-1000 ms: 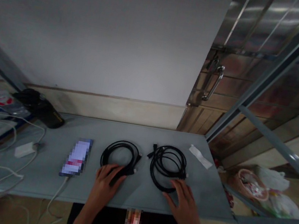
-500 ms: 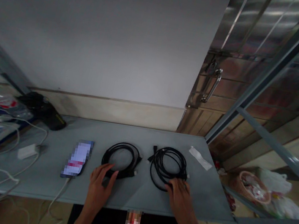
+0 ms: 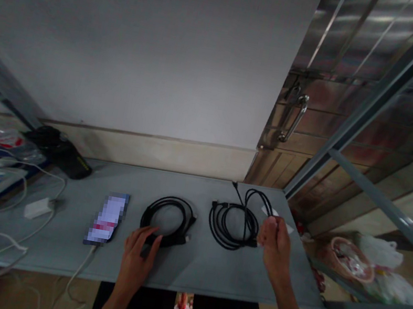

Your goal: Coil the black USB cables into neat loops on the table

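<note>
Two coils of black cable lie on the grey table. My left hand rests at the near left edge of the left coil, fingers apart and touching or just over it; nothing is gripped. My right hand is closed around a part of the right black cable, to the right of its coil. A loop of that cable arches up from the coil to my fist, and one connector end points towards the wall.
A phone with a white cord lies left of the coils. Farther left are a white adapter, a dark bag and a plastic bottle. A white strip lies behind my right hand. Metal posts frame the table.
My right hand has moved right and away from me, pulling part of the right cable off its coil into a raised loop. My left hand has hardly moved.
</note>
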`<state>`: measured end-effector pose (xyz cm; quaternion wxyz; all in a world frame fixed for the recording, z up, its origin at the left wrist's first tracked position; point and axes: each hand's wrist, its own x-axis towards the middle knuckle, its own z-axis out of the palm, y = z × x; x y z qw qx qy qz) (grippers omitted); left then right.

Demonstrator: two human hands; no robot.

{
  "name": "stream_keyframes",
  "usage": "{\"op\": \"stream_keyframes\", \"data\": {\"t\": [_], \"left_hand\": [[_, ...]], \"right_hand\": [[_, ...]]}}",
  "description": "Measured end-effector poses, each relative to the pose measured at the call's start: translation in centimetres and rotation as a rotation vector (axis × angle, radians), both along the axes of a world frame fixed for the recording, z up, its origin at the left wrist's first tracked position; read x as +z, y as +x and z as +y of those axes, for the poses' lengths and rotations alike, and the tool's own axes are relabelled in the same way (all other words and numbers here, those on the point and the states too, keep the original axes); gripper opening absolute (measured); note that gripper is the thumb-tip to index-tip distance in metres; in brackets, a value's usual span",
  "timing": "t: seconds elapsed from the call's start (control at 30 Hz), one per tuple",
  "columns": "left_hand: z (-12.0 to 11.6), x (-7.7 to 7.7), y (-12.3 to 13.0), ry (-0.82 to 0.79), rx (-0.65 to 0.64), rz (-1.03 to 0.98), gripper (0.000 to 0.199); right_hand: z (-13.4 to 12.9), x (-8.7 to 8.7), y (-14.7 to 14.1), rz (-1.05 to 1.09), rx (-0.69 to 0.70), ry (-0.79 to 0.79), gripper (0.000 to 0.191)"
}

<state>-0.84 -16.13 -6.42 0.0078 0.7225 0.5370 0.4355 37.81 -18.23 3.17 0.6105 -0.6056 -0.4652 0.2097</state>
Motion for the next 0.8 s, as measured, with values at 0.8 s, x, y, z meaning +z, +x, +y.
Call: {"op": "stream_keyframes", "data": {"t": [0.8], "left_hand": [[-3.3, 11.6, 10.1, -0.981, -0.673, -1.189, 0.074]], "right_hand": [[-10.6, 7.9, -5.0, 0.414, 0.163, 0.141, 0.032]]}}
